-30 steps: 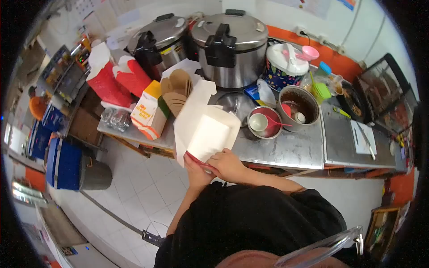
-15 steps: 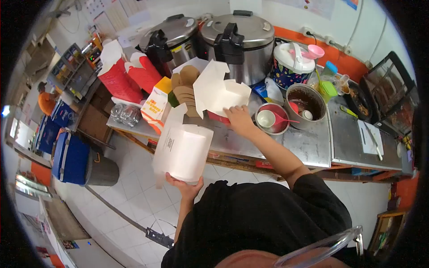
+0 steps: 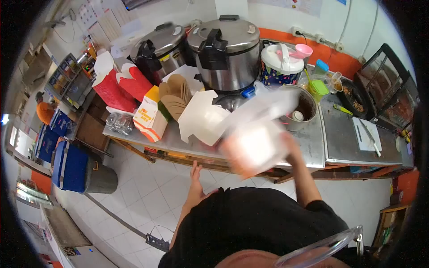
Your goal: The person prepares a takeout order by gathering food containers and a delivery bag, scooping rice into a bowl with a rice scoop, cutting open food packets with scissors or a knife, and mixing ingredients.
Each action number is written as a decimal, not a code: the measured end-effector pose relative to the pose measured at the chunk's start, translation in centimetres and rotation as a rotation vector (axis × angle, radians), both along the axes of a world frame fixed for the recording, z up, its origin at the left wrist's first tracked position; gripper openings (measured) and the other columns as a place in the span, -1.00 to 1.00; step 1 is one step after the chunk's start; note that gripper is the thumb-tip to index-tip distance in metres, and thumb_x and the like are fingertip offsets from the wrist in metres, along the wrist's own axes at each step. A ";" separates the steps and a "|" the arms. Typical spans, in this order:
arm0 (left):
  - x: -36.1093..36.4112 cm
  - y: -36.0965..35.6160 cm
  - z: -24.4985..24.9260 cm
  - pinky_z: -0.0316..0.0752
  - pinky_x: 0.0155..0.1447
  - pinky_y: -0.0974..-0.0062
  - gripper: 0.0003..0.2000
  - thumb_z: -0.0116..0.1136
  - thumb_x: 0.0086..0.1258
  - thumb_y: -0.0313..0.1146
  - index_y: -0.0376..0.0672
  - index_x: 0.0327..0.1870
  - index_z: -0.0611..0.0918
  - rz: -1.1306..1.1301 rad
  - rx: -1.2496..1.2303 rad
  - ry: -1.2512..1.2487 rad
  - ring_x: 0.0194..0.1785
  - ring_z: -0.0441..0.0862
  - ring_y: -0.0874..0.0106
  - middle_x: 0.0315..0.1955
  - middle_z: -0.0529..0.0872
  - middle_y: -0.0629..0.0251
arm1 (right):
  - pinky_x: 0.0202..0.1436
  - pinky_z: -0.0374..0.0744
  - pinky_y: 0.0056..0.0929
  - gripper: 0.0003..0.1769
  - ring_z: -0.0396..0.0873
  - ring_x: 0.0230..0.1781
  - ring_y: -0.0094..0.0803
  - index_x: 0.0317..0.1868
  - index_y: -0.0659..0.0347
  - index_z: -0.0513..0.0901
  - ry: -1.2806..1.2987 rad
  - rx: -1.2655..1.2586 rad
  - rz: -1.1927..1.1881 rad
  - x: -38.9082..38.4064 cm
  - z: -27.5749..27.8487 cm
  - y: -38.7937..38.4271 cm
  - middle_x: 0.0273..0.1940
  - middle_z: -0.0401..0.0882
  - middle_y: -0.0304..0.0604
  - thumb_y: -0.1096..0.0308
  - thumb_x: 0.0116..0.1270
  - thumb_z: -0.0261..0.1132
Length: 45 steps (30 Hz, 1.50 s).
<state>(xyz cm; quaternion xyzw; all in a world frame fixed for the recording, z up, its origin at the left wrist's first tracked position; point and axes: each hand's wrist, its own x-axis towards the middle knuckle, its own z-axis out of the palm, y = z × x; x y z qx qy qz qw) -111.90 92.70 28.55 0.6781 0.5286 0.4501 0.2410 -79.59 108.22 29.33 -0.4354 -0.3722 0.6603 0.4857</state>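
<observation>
A takeaway food box (image 3: pixel 255 145), smeared by motion, hangs over the table's front edge with its flaps open and its white inside showing. My right hand (image 3: pixel 291 148) grips it at its right side. Below the table edge, my left hand (image 3: pixel 195 186) is empty, its fingers stretched up and apart. Just beyond it, a second white takeaway box (image 3: pixel 199 117) rests unfolded at the top on the metal table. Flat brown card pieces (image 3: pixel 174 100) stand behind that box. The moving box partly hides a cooking pot (image 3: pixel 307 105).
Two large steel cookers (image 3: pixel 225 53) stand along the wall, beside a patterned white-lidded container (image 3: pixel 281 64). Red cartons (image 3: pixel 111 91) and a yellow-orange box (image 3: pixel 151 117) occupy the left end. On the right lie a knife and a white cutting board (image 3: pixel 365 133). A person in orange (image 3: pixel 44 111) is far left.
My left hand has let go of the box it held and is now empty. My right hand has come back from the table, gripping a box. The view has shifted slightly.
</observation>
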 end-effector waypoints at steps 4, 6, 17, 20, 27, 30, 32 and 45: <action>1.9 3.5 -3.1 0.14 0.24 0.28 -0.39 0.28 0.00 -0.39 -0.24 0.10 0.25 0.000 -0.043 0.025 0.21 0.18 0.09 0.18 0.13 -0.02 | -0.17 0.46 -0.25 -0.37 0.35 -0.03 -0.07 0.23 0.24 0.14 1.094 0.435 0.006 17.8 -2.2 -1.4 0.21 0.14 0.10 0.29 0.19 0.15; 3.0 5.3 -3.5 0.14 0.23 0.32 -0.59 0.19 0.08 -0.43 -0.25 -0.02 0.37 0.010 -0.030 0.054 0.17 0.22 0.14 0.08 0.28 0.07 | -0.18 0.47 -0.27 -0.40 0.33 0.01 -0.04 0.26 0.23 0.10 1.148 0.580 0.033 21.2 -0.5 -4.0 0.26 0.06 0.12 0.25 0.25 0.05; 3.3 14.5 -7.7 0.12 0.19 0.21 -0.55 0.22 0.05 -0.30 -0.22 -0.03 0.40 0.563 0.192 0.406 0.13 0.25 0.06 -0.02 0.36 -0.05 | -0.10 0.55 -0.34 -0.60 0.40 0.01 -0.09 0.09 0.24 0.36 1.432 -0.065 -0.151 20.4 -10.3 -6.4 0.04 0.37 0.06 0.31 0.26 0.09; 2.2 16.0 -10.6 0.05 0.22 0.13 -0.44 0.23 0.08 -0.19 -0.36 0.02 0.34 0.864 -0.082 0.157 0.20 0.16 0.10 0.04 0.28 -0.20 | -0.21 0.56 -0.40 -0.60 0.50 -0.21 -0.21 0.02 0.26 0.39 0.478 0.121 -0.565 21.7 -6.0 -5.0 -0.13 0.44 -0.01 0.31 0.18 0.18; -1.2 16.9 -13.0 0.53 -0.27 0.35 -0.65 0.00 0.20 -0.34 -0.47 -0.11 0.37 0.718 -0.646 -0.620 -0.35 0.61 0.22 -0.29 0.57 -0.09 | -0.44 0.55 -0.25 -0.60 0.51 -0.30 -0.18 -0.11 0.42 0.38 -0.499 -0.118 -0.773 42.9 -10.0 0.3 -0.22 0.43 0.04 0.21 0.22 0.08; -0.6 15.7 -12.6 0.48 -0.56 0.51 -0.76 -0.11 0.19 -0.43 -0.48 -0.23 0.41 0.731 -0.399 -0.528 -0.67 0.57 0.33 -0.54 0.60 0.07 | 0.06 0.33 -0.15 -0.47 0.38 -0.03 0.05 0.06 0.41 0.33 -1.567 -0.130 -1.161 41.5 -8.1 1.5 -0.01 0.37 0.21 0.14 0.24 0.07; -0.7 14.8 -12.7 0.45 -0.54 0.53 -0.82 -0.09 0.18 -0.46 -0.43 -0.31 0.43 0.806 -0.340 -0.300 -0.63 0.57 0.38 -0.57 0.58 0.09 | 0.13 0.27 -0.18 -0.51 0.33 0.02 0.05 0.07 0.39 0.35 -1.712 0.102 -1.256 36.5 -4.4 1.7 0.00 0.38 0.17 0.18 0.25 0.06; 6.0 7.3 -3.3 0.39 -0.15 0.27 -0.74 -0.02 0.18 -0.44 -0.29 -0.10 0.43 0.604 0.090 0.283 -0.25 0.48 0.00 -0.29 0.53 -0.06 | 0.29 0.10 -0.29 -0.17 0.08 0.26 -0.09 0.30 0.29 0.00 -0.314 0.585 0.481 -2.8 -11.8 6.2 0.27 0.02 0.07 0.16 0.11 0.22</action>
